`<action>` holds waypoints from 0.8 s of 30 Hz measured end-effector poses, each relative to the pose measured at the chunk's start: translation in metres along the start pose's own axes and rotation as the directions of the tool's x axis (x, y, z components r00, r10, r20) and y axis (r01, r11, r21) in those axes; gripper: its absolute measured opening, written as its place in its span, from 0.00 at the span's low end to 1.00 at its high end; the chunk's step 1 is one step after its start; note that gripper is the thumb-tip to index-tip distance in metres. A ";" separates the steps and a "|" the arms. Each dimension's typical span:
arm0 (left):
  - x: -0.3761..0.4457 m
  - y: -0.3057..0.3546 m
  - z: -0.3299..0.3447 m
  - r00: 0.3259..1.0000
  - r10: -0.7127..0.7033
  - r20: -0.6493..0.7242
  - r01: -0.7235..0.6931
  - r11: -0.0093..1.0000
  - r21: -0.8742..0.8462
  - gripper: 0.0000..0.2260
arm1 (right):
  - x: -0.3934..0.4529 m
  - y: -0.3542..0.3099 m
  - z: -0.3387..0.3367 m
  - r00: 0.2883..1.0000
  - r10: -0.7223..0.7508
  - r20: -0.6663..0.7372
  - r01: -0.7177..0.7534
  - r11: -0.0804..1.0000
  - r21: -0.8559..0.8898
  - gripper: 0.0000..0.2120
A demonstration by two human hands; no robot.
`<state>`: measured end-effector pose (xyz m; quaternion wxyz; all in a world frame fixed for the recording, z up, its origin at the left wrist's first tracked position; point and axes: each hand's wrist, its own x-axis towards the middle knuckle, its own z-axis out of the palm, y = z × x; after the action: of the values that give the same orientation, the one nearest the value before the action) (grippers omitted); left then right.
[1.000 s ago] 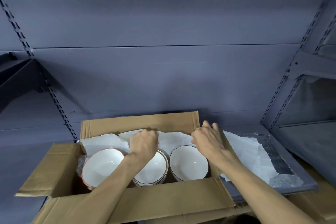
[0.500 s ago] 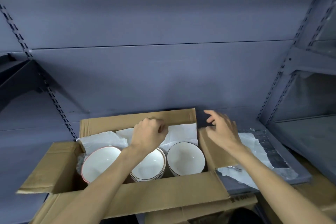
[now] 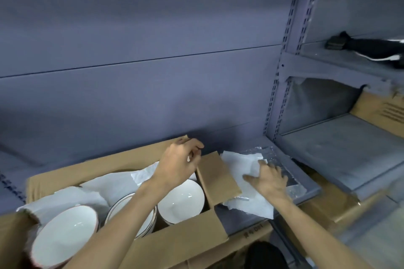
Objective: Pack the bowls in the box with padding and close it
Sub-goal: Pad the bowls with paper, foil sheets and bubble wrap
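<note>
Though padded, white bowls (image 3: 181, 200) uncovered.

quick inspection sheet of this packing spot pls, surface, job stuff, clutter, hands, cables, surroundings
surface: grey metal shelf, holding the box and loose padding.
job's things: open cardboard box, flaps not closed; three white bowls inside in a row: left bowl, middle bowl partly hidden by the forearm, right bowl; white paper tucked behind them.
clutter: white paper sheets over bubble wrap beside the box.
grips: left hand at the box's far edge, fingers curled, what it holds unclear; right hand flat on the loose sheets.
cables: nothing seen.
surroundings: grey back panel; another cardboard box and a dark blurred object on shelves to the right.
</note>
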<state>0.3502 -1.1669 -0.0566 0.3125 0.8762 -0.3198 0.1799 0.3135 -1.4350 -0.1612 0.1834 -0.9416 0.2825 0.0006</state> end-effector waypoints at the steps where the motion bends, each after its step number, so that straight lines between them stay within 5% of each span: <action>1: 0.003 0.004 0.006 1.000 0.013 0.010 -0.012 1.000 -0.012 0.09 | -0.001 0.000 -0.001 0.998 -0.015 -0.055 0.016 1.000 0.011 0.36; 4: 0.009 0.012 0.019 0.998 0.032 0.058 -0.031 0.999 -0.025 0.10 | -0.001 0.005 -0.007 0.978 -0.097 -0.183 0.136 0.967 0.214 0.31; 7: 0.012 0.012 0.026 0.998 0.016 0.066 -0.014 0.999 -0.033 0.11 | -0.005 0.004 -0.024 0.963 -0.150 -0.225 0.250 0.813 0.526 0.33; 10: 0.014 0.012 0.024 0.995 -0.096 0.041 0.100 0.989 -0.108 0.18 | -0.021 -0.012 -0.048 0.864 -0.265 -0.429 0.458 0.768 0.447 0.07; 16: 0.009 0.015 -0.042 0.996 -0.093 0.014 0.094 0.995 -0.033 0.42 | -0.070 -0.083 -0.092 0.557 -0.613 -0.561 0.825 0.488 0.285 0.08; 18: -0.007 0.008 -0.072 0.991 -0.136 0.013 0.136 0.991 0.004 0.36 | -0.089 -0.111 -0.092 0.493 -0.700 -0.517 0.868 0.357 0.345 0.08; 21: -0.041 -0.011 -0.116 0.976 -0.216 -0.036 0.218 0.974 0.063 0.10 | -0.118 -0.150 -0.074 0.477 -0.788 -0.390 0.828 0.255 0.499 0.07; 24: -0.085 -0.033 -0.156 0.967 -0.237 -0.094 0.249 0.957 0.149 0.09 | -0.138 -0.184 -0.044 0.463 -0.864 -0.195 0.747 0.262 0.611 0.06</action>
<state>0.2919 -1.0060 0.0006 0.2728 0.9237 -0.1821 0.1980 0.2912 -1.2349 -0.0422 0.4805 -0.8269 -0.2736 -0.1020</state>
